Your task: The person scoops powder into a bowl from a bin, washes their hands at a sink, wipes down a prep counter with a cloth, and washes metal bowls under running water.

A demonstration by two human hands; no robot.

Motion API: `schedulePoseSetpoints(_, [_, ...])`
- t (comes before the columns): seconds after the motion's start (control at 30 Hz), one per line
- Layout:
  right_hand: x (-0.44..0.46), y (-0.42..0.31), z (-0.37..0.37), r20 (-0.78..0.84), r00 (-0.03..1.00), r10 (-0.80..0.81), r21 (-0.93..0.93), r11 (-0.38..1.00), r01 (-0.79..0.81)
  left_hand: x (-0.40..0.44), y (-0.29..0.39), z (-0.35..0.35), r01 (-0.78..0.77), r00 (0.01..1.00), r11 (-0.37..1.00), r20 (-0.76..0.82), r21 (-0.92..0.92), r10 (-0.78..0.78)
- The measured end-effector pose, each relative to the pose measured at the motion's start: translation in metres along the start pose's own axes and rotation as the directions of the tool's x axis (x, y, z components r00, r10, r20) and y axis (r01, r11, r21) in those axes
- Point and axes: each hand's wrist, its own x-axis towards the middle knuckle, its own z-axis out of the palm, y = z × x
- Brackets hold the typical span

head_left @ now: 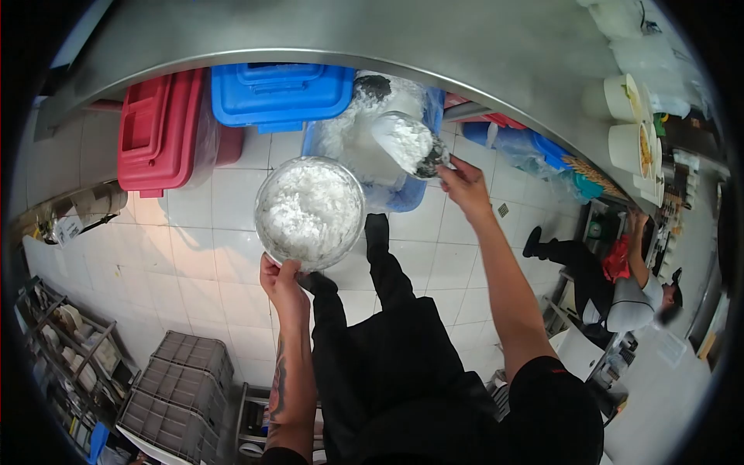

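Note:
My left hand is closed on the near rim of a round metal bowl, which is filled with white powder. The bowl is held above the tiled floor, beside a blue bin. White powder also lies inside that bin. Over the bin's right side, my right hand grips the handle end of a scoop loaded with the same powder. The fingers of the right hand partly hide the handle. A dark patch shows in the powder at the bin's far end.
A steel counter overhangs the bins. Left of the powder bin are a blue lid and a red lidded bin. Grey crates stand behind at left. Another person works at the right, near stacked tubs.

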Motion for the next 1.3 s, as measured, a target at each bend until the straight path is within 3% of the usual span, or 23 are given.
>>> schedulePoseSetpoints(0.17, [-0.045, -0.097, -0.042, 0.139, 0.990, -0.017, -0.220, 0.974, 0.047, 0.021, -0.017, 0.023, -0.083, 0.991, 0.997, 0.107, 0.002, 0.082])
schedulePoseSetpoints(0.2, [-0.054, -0.114, -0.041, 0.148, 0.989, -0.020, -0.219, 0.974, 0.053, 0.024, -0.017, 0.030, -0.069, 0.989, 0.998, 0.129, -0.001, 0.068])
schedulePoseSetpoints(0.27, [-0.067, -0.147, -0.041, 0.211, 0.977, -0.031, -0.406, 0.906, 0.117, 0.032, -0.023, 0.042, -0.056, 0.987, 0.998, 0.151, -0.010, 0.056])
schedulePoseSetpoints(0.4, [-0.074, -0.186, -0.004, 0.324, 0.946, -0.014, -0.483, 0.858, 0.178, 0.036, -0.036, 0.062, -0.110, 0.969, 0.993, 0.217, -0.032, 0.115])
schedulePoseSetpoints(0.47, [-0.069, -0.185, 0.024, 0.451, 0.826, -0.338, -0.670, 0.484, 0.563, 0.030, -0.037, 0.071, -0.113, 0.971, 0.992, 0.206, -0.058, 0.122])
schedulePoseSetpoints(0.53, [-0.064, -0.175, 0.068, 0.446, 0.796, -0.408, -0.781, 0.257, 0.569, 0.021, -0.035, 0.079, -0.117, 0.975, 0.990, 0.183, -0.073, 0.128])
schedulePoseSetpoints(0.57, [-0.061, -0.179, 0.084, 0.449, 0.796, -0.407, -0.780, 0.255, 0.571, 0.018, -0.035, 0.080, -0.122, 0.978, 0.989, 0.159, -0.089, 0.135])
schedulePoseSetpoints(0.63, [-0.054, -0.189, 0.108, 0.471, 0.874, -0.117, -0.858, 0.168, 0.485, 0.019, -0.039, 0.076, -0.106, 0.984, 0.989, 0.135, -0.102, 0.119])
schedulePoseSetpoints(0.7, [-0.061, -0.195, 0.108, 0.509, 0.847, -0.149, -0.842, 0.114, 0.526, 0.024, -0.040, 0.067, -0.094, 0.989, 0.989, 0.103, -0.114, 0.106])
schedulePoseSetpoints(0.77, [-0.082, -0.218, 0.093, 0.557, 0.768, -0.317, -0.801, 0.041, 0.598, 0.027, -0.042, 0.057, -0.073, 0.986, 0.990, 0.142, -0.122, 0.090])
schedulePoseSetpoints(0.83, [-0.100, -0.235, 0.074, 0.581, 0.728, -0.364, -0.787, -0.022, 0.617, 0.030, -0.044, 0.051, -0.070, 0.988, 0.990, 0.128, -0.126, 0.086])
schedulePoseSetpoints(0.9, [-0.121, -0.254, 0.062, 0.496, 0.798, -0.343, -0.842, 0.033, 0.538, 0.032, -0.043, 0.051, -0.070, 0.989, 0.988, 0.122, -0.138, 0.087])
schedulePoseSetpoints(1.03, [-0.137, -0.258, 0.036, 0.400, 0.817, -0.415, -0.891, 0.033, 0.453, 0.035, -0.040, 0.044, -0.063, 0.995, 0.987, 0.067, -0.144, 0.074])
schedulePoseSetpoints(1.2, [-0.108, -0.223, 0.035, 0.219, 0.919, -0.329, -0.943, 0.170, 0.286, 0.028, -0.022, 0.016, -0.087, 0.996, 0.991, -0.001, -0.100, 0.087])
schedulePoseSetpoints(1.27, [-0.061, -0.177, 0.044, 0.297, 0.883, -0.363, -0.937, 0.067, 0.343, 0.025, -0.016, 0.001, -0.074, 0.997, 0.992, -0.017, -0.100, 0.073])
schedulePoseSetpoints(1.3, [-0.035, -0.156, 0.054, 0.293, 0.915, -0.278, -0.945, 0.059, 0.320, 0.023, -0.014, -0.009, -0.062, 0.998, 0.993, -0.041, -0.104, 0.058])
